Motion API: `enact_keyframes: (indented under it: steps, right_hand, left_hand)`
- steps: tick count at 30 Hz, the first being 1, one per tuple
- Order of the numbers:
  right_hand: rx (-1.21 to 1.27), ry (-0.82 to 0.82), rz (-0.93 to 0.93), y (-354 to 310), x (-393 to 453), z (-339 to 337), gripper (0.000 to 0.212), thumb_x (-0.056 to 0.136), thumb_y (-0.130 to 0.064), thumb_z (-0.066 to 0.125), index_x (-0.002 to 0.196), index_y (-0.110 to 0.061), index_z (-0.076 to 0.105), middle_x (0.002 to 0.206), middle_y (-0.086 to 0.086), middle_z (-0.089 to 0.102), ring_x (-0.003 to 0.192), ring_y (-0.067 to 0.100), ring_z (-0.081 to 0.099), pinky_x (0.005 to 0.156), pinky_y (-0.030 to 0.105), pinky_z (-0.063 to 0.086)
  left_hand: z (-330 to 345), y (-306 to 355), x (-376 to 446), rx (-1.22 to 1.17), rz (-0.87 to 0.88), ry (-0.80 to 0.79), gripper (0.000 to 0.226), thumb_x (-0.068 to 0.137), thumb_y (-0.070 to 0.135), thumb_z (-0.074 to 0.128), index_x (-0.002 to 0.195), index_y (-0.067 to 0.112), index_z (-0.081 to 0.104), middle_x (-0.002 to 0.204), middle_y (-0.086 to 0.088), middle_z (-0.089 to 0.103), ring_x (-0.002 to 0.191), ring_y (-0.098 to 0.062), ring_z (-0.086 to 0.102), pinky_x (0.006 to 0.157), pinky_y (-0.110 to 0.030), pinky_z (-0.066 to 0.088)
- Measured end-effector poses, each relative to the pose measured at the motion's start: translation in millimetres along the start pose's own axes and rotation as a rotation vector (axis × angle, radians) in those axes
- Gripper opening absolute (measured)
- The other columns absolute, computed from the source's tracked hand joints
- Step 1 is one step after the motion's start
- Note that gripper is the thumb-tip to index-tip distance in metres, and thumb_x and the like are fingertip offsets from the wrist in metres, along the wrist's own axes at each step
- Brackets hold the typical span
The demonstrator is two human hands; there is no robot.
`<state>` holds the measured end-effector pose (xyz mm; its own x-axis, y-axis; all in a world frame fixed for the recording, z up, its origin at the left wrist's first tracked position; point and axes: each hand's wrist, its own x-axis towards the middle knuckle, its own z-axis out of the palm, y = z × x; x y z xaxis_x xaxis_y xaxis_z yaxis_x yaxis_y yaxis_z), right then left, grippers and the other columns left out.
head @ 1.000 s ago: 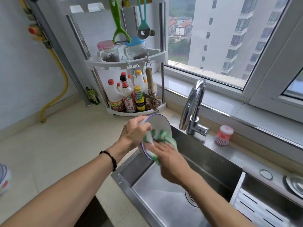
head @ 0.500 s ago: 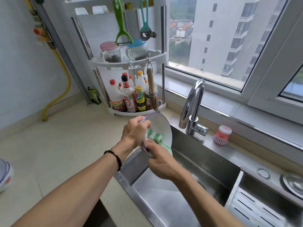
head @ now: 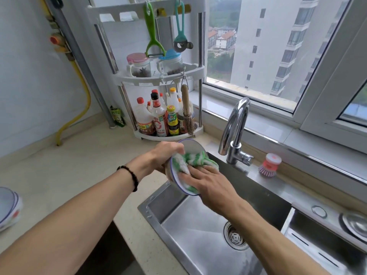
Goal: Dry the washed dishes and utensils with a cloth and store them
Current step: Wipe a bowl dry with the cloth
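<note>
sink (head: 198,235) sat below the tilted plate (head: 190,148), held on edge over its near corner. left hand (head: 166,153) gripped the rim's upper left, fingers curled. right hand (head: 210,181) pressed the green-and-white cloth (head: 190,160) against the plate's face, fingers fairly straight and spread, directly over it.

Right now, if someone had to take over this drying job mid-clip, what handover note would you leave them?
Left hand: grips the blue-rimmed plate by its rim, tilted over the sink.
Right hand: fingers spread flat, pressing the green-and-white cloth into the plate's face.
Done: stacked bowls sit on the counter at far left; whether they are dried cannot be told.
Left: finish wiping this plate, then store it and the stack.
</note>
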<state>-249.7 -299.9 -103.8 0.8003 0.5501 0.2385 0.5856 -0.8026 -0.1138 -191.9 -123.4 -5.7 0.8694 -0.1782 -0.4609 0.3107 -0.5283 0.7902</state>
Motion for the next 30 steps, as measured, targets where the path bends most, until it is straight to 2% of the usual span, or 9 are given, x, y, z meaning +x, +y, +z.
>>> enact_keyframes:
  steps: [3,6,8,11,14,19,24,28,30]
  right_hand:
    - [-0.008,0.105,0.106,-7,10,-8,0.035,0.079,-0.015,0.051,0.108,-0.027,0.067,0.097,-0.004,0.073,0.09,0.022,0.07,0.076,0.032,0.048]
    - [0.108,0.122,0.357,-34,23,-21,0.019,0.061,-0.016,0.073,0.078,-0.024,0.07,0.062,-0.002,0.066,0.06,0.026,0.065,0.051,0.027,0.03]
    - [0.252,0.178,0.439,-46,25,-17,0.02,0.068,-0.02,0.074,0.087,-0.026,0.073,0.071,0.001,0.071,0.068,0.028,0.065,0.054,0.031,0.038]
    - [0.518,0.1,0.271,-42,8,-12,0.053,0.079,-0.009,0.062,0.125,-0.036,0.065,0.112,-0.005,0.073,0.101,0.022,0.063,0.081,0.033,0.05]
    - [0.318,0.012,0.12,-20,6,-8,0.072,0.077,0.002,0.047,0.142,-0.028,0.048,0.143,-0.002,0.056,0.128,0.025,0.052,0.106,0.036,0.041]
    - [0.868,-0.03,0.244,-42,24,-16,0.076,0.07,-0.004,0.04,0.138,-0.038,0.047,0.126,-0.007,0.06,0.11,0.018,0.055,0.096,0.033,0.048]
    - [0.207,-0.168,0.151,-19,21,-8,0.089,0.081,-0.001,0.051,0.158,-0.026,0.014,0.166,0.002,0.019,0.149,0.025,0.026,0.122,0.035,0.019]
    - [0.815,-0.111,0.23,-46,30,-18,0.083,0.07,-0.008,0.039,0.147,-0.037,0.034,0.142,0.0,0.052,0.124,0.029,0.051,0.105,0.043,0.043]
    - [0.705,-0.102,0.123,-37,19,-12,0.078,0.074,-0.002,0.045,0.143,-0.038,0.039,0.141,-0.006,0.053,0.123,0.025,0.052,0.105,0.042,0.043]
  left_hand:
    - [11,-16,0,-0.241,0.098,0.022,0.047,0.078,0.034,0.069,0.121,0.019,0.058,0.11,-0.011,0.07,0.086,-0.022,0.069,0.057,-0.026,0.053]
    - [40,-28,0,-0.514,0.149,0.261,0.051,0.065,0.033,0.068,0.113,0.014,0.059,0.108,-0.012,0.069,0.088,-0.024,0.067,0.064,-0.032,0.054]
    - [45,-29,4,-0.492,0.183,0.444,0.042,0.06,0.04,0.062,0.097,0.02,0.062,0.095,-0.004,0.069,0.089,-0.025,0.064,0.077,-0.04,0.052]
    - [27,-26,7,-0.258,0.218,0.413,0.035,0.052,0.05,0.058,0.078,0.028,0.065,0.082,0.001,0.069,0.084,-0.025,0.063,0.079,-0.042,0.051]
    - [20,-22,5,-0.139,0.23,0.394,0.036,0.055,0.048,0.057,0.085,0.031,0.069,0.089,0.003,0.072,0.088,-0.021,0.065,0.077,-0.037,0.052]
    - [24,-15,5,-0.139,0.236,0.471,0.035,0.057,0.044,0.055,0.085,0.027,0.068,0.087,0.001,0.071,0.086,-0.022,0.062,0.07,-0.033,0.048]
    - [12,-17,7,-0.065,0.251,0.306,0.038,0.056,0.046,0.057,0.088,0.029,0.07,0.092,0.002,0.073,0.094,-0.023,0.065,0.085,-0.041,0.053]
    - [16,-18,8,-0.109,0.235,0.428,0.035,0.06,0.047,0.056,0.088,0.029,0.068,0.092,0.001,0.071,0.092,-0.023,0.065,0.083,-0.04,0.052]
    - [8,-17,6,-0.078,0.209,0.316,0.036,0.059,0.049,0.057,0.085,0.026,0.067,0.093,-0.003,0.071,0.093,-0.028,0.065,0.082,-0.043,0.053]
